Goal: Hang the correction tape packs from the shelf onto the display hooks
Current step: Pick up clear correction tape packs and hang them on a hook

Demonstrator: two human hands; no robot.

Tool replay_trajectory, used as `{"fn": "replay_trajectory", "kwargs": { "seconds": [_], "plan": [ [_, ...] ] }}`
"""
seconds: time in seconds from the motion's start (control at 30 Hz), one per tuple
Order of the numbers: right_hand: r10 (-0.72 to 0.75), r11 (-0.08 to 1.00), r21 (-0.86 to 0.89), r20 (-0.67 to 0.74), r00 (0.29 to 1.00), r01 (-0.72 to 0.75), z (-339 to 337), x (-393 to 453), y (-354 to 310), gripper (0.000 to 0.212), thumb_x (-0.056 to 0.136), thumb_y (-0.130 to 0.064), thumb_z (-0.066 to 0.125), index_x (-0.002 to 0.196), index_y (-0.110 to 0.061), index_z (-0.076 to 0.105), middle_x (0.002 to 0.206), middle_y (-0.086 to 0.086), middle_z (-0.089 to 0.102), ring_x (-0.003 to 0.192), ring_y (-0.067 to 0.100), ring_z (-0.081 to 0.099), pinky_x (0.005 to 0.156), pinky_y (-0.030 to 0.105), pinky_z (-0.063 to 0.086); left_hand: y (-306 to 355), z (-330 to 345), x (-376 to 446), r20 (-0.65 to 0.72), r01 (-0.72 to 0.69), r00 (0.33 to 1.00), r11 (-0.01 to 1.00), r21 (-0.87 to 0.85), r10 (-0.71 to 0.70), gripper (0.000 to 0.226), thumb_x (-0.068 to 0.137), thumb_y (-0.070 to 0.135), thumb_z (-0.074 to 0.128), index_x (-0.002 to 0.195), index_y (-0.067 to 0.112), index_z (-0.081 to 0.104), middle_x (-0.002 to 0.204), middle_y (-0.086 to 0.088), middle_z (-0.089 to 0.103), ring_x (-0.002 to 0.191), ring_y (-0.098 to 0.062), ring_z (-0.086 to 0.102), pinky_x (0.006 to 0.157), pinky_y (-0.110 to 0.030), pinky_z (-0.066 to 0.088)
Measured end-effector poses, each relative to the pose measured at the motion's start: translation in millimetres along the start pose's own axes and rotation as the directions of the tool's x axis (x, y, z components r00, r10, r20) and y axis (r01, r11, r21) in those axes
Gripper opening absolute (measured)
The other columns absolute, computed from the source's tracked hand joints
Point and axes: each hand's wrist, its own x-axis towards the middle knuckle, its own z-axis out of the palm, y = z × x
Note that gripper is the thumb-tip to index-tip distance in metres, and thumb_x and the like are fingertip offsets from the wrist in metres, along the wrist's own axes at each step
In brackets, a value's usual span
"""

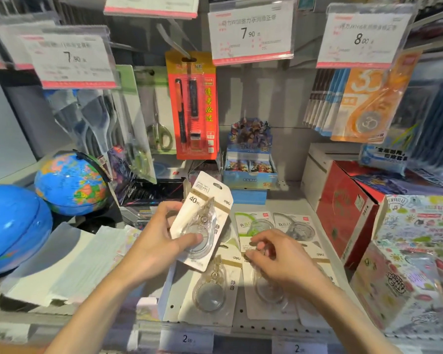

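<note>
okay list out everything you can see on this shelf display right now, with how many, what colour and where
Held correction tape pack: one, white card with clear dispenser, lifted over the shelf middle.
Loose correction tape packs: at least four, white and green cards, flat on the shelf front.
Pen pack: one, red-orange, hanging at centre.
Scissors pack: one, green handles, hanging left of the pen pack.
Orange tape pack: one in front, hanging upper right.
Price tags: at least three, white with pink edge, along the top.
Globes: two, blue, left of the shelf.
Card box: one, blue, back centre.
Red box: one, right side.
Left hand: grips the held pack.
Right hand: fingers on a shelf pack; grip unclear.
</note>
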Motion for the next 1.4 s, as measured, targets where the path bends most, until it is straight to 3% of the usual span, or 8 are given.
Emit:
{"fn": "replay_trajectory", "kwargs": {
  "seconds": [0.13, 0.33, 0.47, 0.73, 1.0, 1.2, 1.3, 1.4],
  "plan": [
    [-0.1, 0.981, -0.143, 0.206, 0.973, 0.131, 12, 16, -26, 0.064, 0.087, -0.073, 0.058, 0.134, -0.029, 0.061, 0.119, -0.012, 0.061, 0.115, 0.01, 0.052, 0.09, 0.027, 0.04, -10, -18, -13, -0.033, -0.006, 0.999, 0.998, -0.064, 0.004, 0.064, 0.067, 0.025, 0.085, 0.12, 0.034, 0.05, 0.105, -0.001, 0.081, 0.095, -0.023, 0.078, 0.086, -0.046, 0.058],
    [-0.028, 0.945, -0.284, 0.425, 0.905, 0.162, 22, 23, -44, 0.114, 0.062, -0.094, 0.051, 0.154, -0.027, 0.041, 0.15, 0.001, 0.053, 0.141, 0.025, 0.039, 0.122, 0.053, 0.021, -20, -35, -20, -0.077, 0.004, 0.997, 0.994, -0.108, -0.012, 0.063, 0.075, 0.013, 0.086, 0.123, 0.029, 0.05, 0.108, -0.005, 0.08, 0.098, -0.023, 0.077, 0.091, -0.046, 0.058],
    [-0.048, 0.971, -0.196, 0.389, 0.92, 0.134, 21, 26, -47, 0.119, 0.059, -0.091, 0.061, 0.157, -0.03, 0.034, 0.149, 0.001, 0.049, 0.142, 0.024, 0.034, 0.122, 0.048, 0.022, -23, -40, -20, -0.112, 0.015, 0.993, 0.993, -0.118, -0.028, 0.057, 0.082, -0.002, 0.08, 0.121, 0.027, 0.05, 0.105, -0.007, 0.08, 0.096, -0.024, 0.078, 0.091, -0.048, 0.059],
    [-0.091, 0.939, -0.272, 0.395, 0.914, 0.211, 18, 32, -42, 0.128, 0.052, -0.106, 0.043, 0.157, -0.034, 0.03, 0.151, -0.006, 0.049, 0.139, 0.02, 0.033, 0.114, 0.044, 0.024, -24, -43, -19, -0.105, 0.024, 0.994, 0.99, -0.139, -0.039, 0.056, 0.083, -0.004, 0.079, 0.12, 0.026, 0.05, 0.103, -0.005, 0.081, 0.093, -0.025, 0.078, 0.085, -0.047, 0.061],
    [-0.174, 0.95, -0.19, 0.335, 0.926, 0.247, 5, 28, -45, 0.119, 0.059, -0.092, 0.063, 0.158, -0.033, 0.032, 0.136, -0.008, 0.049, 0.129, 0.013, 0.038, 0.108, 0.034, 0.03, -25, -40, -15, -0.099, 0.005, 0.995, 0.992, -0.127, -0.017, 0.056, 0.083, -0.001, 0.08, 0.122, 0.025, 0.051, 0.102, 0.0, 0.081, 0.093, -0.02, 0.078, 0.084, -0.04, 0.059],
    [-0.189, 0.98, 0.122, 0.326, 0.926, 0.157, 11, 27, -58, 0.116, 0.064, -0.06, 0.09, 0.159, -0.033, 0.029, 0.138, -0.018, 0.043, 0.128, 0.001, 0.044, 0.099, 0.004, 0.034, -24, -47, -17, -0.118, -0.018, 0.993, 0.994, -0.112, 0.005, 0.055, 0.083, 0.0, 0.08, 0.119, 0.028, 0.051, 0.104, -0.003, 0.081, 0.095, -0.021, 0.077, 0.085, -0.038, 0.058],
    [-0.088, 0.938, 0.345, 0.325, 0.942, -0.031, 15, 23, -59, 0.125, 0.065, -0.029, 0.099, 0.162, -0.032, 0.022, 0.141, -0.01, 0.051, 0.123, 0.006, 0.061, 0.101, 0.015, 0.05, -25, -48, -20, -0.112, -0.014, 0.994, 0.994, -0.11, 0.002, 0.054, 0.083, 0.0, 0.079, 0.12, 0.026, 0.05, 0.101, 0.0, 0.082, 0.092, -0.02, 0.078, 0.079, -0.031, 0.059],
    [-0.015, 0.883, 0.443, 0.355, 0.935, -0.154, 16, 19, -59, 0.123, 0.067, -0.005, 0.097, 0.161, -0.023, 0.021, 0.118, -0.001, 0.067, 0.093, 0.004, 0.077, 0.078, 0.019, 0.059, -25, -48, -21, -0.115, -0.008, 0.993, 0.992, -0.123, -0.006, 0.054, 0.084, -0.002, 0.079, 0.121, 0.023, 0.049, 0.101, -0.003, 0.081, 0.094, -0.024, 0.078, 0.085, -0.039, 0.059]
  ]
}}
